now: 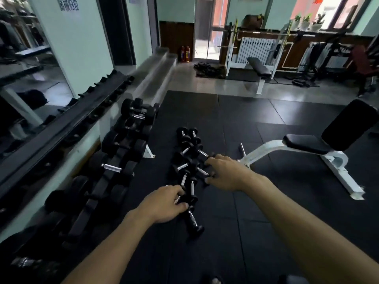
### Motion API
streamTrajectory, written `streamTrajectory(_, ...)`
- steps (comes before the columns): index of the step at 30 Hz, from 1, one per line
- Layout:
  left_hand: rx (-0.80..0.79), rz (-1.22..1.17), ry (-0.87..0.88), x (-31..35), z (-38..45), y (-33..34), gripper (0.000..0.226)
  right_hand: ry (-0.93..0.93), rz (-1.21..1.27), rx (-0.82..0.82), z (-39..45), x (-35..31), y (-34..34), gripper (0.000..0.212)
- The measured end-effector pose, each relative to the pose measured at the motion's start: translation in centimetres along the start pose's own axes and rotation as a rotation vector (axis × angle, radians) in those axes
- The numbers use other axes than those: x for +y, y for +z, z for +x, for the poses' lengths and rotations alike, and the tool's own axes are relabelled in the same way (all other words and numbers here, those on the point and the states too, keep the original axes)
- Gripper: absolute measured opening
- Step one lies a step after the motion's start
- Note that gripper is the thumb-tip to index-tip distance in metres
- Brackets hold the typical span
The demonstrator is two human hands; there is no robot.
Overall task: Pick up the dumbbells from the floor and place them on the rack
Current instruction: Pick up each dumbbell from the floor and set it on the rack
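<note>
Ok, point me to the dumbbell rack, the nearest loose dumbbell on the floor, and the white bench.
dumbbell rack (123,160): head view, on a chrome handle of a racked dumbbell.
nearest loose dumbbell (192,220): head view, on its handle.
white bench (264,149): head view, on the white curved frame.

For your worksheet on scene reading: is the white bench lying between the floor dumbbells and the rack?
No: the bench stands right of the dumbbells, while the rack is on their left.

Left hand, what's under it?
The left hand covers one end of a small dumbbell lying on the black mat. Its other end pokes out. The covered end is hidden.
</note>
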State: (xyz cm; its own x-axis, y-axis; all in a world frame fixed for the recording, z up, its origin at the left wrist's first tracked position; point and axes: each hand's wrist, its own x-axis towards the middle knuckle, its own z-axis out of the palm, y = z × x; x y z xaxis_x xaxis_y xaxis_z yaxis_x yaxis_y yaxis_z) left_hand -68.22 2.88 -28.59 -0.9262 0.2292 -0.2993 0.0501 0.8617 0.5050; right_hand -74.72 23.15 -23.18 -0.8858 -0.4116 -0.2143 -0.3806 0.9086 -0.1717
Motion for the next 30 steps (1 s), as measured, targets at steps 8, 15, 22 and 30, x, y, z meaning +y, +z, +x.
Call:
streamTrajectory(8,-0.116,-0.119,-0.233,-7.8,19.4,8.7,0.039,-0.046,0.124,-0.224,21.1,10.5,12.9,0.051)
streamTrajectory(15,-0.111,-0.261,-0.405,-16.9,33.2,19.5,0.021,-0.018,0.219,-0.368,34.3,16.4,29.8,0.062)
streamTrajectory(22,-0.161,-0.465,-0.537,-26.6,44.9,37.8,0.022,0.091,0.281,-0.441,42.5,23.0,51.1,0.064)
streamTrajectory(30,-0.075,-0.673,-0.731,-33.5,53.3,56.2,0.047,0.074,0.358,-0.435,49.2,26.2,70.3,0.07)
